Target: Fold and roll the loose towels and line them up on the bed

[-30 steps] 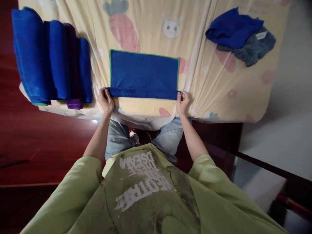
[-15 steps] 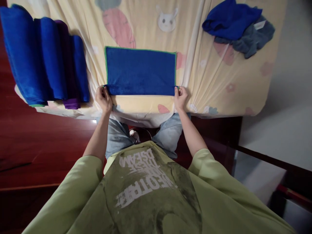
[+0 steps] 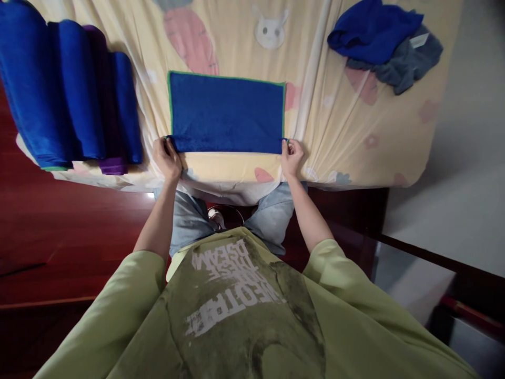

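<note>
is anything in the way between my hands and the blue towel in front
Nothing visible: your left hand and right hand pinch the blue towel at both ends of its near edge. The rolled towels lie apart, to the left.

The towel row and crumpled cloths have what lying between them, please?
The head view shows the blue towel, held by the left hand and the right hand on the patterned sheet.

The blue towel [image 3: 226, 113] is green-edged, the pale-yellow sheet [image 3: 236, 58] carrot-printed.
</note>
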The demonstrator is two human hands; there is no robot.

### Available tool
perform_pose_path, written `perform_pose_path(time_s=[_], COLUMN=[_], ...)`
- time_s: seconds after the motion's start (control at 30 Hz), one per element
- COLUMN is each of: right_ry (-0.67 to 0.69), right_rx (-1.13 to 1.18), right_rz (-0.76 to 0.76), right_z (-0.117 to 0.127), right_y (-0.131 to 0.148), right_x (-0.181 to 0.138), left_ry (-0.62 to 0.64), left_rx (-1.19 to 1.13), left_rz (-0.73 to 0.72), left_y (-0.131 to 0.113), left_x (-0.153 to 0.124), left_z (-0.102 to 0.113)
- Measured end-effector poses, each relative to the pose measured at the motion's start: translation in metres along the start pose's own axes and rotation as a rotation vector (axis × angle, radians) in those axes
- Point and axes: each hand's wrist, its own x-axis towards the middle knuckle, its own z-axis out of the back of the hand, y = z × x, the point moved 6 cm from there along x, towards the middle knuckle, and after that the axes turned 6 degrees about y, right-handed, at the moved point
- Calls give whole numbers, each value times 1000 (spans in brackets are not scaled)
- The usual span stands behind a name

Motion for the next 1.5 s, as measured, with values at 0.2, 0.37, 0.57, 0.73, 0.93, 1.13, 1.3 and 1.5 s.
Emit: perform_pose_path(time_s=[0.2,0.37,0.57,0.73,0.93,1.13,1.3,1.5], right_ry=[-8,-14,-15,-24,1,19,-3,-4], right_rx=[-48,-78,-104,-76,-75,-72,-64,-52], right_rz=[1,6,3,-32,-24,-44,-50,-54], right_z=[1,3,3,2,4,2,0,5], right_y=[1,4,9,6,17,9,3,17], right_x=[-1,-2,-3,-2,-2,-2,-2,-2], left_ry=[0,32,59,40,15,-43,9,63], left_rx=[6,-31,-37,29,68,138,88,63], left_rz=[8,56,70,26,0,-46,-41,-28], left_y=[4,-1,-5,-6,-8,-1,5,-1], left_x=[1,-1,-1,0,-1,-1,-1,-2], left_z=[-1,-1,-1,-1,1,1,-2,-3])
